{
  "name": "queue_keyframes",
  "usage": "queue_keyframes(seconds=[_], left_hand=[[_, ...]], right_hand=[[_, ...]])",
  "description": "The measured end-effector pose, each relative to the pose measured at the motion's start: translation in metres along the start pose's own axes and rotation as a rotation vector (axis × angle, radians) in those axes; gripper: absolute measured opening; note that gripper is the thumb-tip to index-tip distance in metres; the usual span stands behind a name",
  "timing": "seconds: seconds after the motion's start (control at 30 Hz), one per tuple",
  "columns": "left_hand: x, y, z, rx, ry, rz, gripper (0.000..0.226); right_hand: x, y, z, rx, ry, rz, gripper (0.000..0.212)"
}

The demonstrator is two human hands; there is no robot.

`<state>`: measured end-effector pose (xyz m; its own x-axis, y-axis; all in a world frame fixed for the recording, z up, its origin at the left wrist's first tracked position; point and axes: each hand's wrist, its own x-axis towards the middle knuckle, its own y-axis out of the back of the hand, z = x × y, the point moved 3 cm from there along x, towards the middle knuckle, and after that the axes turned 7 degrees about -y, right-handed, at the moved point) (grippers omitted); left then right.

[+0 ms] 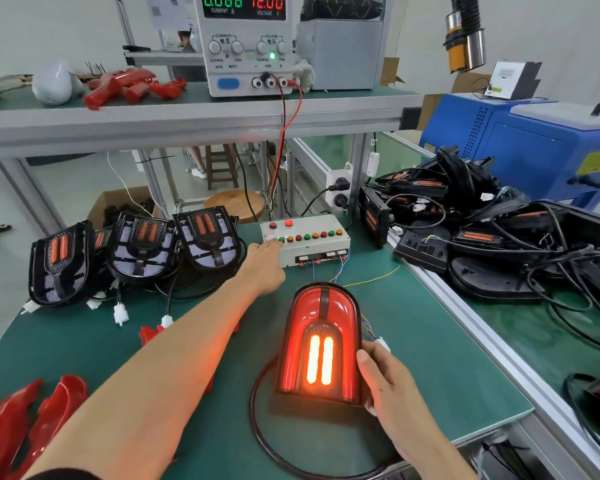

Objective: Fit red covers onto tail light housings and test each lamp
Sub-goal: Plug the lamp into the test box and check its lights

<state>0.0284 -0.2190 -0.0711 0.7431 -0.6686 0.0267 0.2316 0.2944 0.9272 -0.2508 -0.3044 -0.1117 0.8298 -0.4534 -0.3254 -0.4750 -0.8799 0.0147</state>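
Seen from the head camera: assembled tail light (321, 344) lying flat on the green desk (447, 358), red cover fitted, two vertical bars glowing orange-white at its near end. Right hand (383, 379) gripping the lamp's right edge, thumb on the cover rim, other fingers hidden behind the housing. White connector (383, 342) and thin coloured wires just beyond that hand, leading to the control box (305, 242). Left hand (264, 263) stretched forward, fingers extended onto the box's left end by a row of coloured buttons; exact button under the fingertips hidden by the hand itself. Black cable (257, 427) looped on the desk near the lamp, partly cut off at the lower edge.

Left of the box, three uncovered housings (136, 244) propped upright side by side, white plugs trailing in front. Loose red covers (32, 420) at lower left, cut by the frame edge; another red piece (149, 334) mostly hidden behind the left forearm. On the shelf above, power supply (245, 43) showing 12.00 in red and a green reading, top cropped, red and black leads dropping to the box. More red parts (129, 86) on the shelf, blurred. At right, tangled heap of black housings and cables (492, 230), individual pieces hard to separate; blue machine (520, 147) behind it.
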Motion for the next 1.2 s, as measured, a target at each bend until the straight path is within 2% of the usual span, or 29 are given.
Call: queue_keyframes(seconds=[0.13,0.3,0.47,0.77,0.87,1.0,1.2], left_hand=[[0.003,0.000,0.000,0.024,0.003,-0.019,0.069],[0.008,-0.003,-0.001,0.117,-0.030,-0.008,0.075],[0.017,-0.003,0.006,0.160,0.027,-0.012,0.081],[0.026,-0.002,0.010,0.362,0.012,-0.067,0.067],[0.028,-0.001,0.012,0.361,0.019,-0.088,0.063],[0.030,-0.001,0.009,0.335,0.015,-0.117,0.069],[0.030,-0.001,0.009,0.361,-0.005,-0.082,0.066]], right_hand=[[0.000,0.000,0.000,0.038,-0.003,-0.011,0.023],[-0.001,0.002,0.000,-0.042,0.020,-0.013,0.025],[-0.003,0.002,-0.002,-0.003,0.019,-0.034,0.025],[-0.001,0.001,-0.002,0.060,-0.006,-0.004,0.022],[-0.001,0.002,-0.001,0.055,-0.002,-0.002,0.022],[-0.002,0.002,-0.001,0.020,0.039,-0.020,0.025],[-0.002,0.001,-0.002,0.114,-0.013,-0.033,0.023]])
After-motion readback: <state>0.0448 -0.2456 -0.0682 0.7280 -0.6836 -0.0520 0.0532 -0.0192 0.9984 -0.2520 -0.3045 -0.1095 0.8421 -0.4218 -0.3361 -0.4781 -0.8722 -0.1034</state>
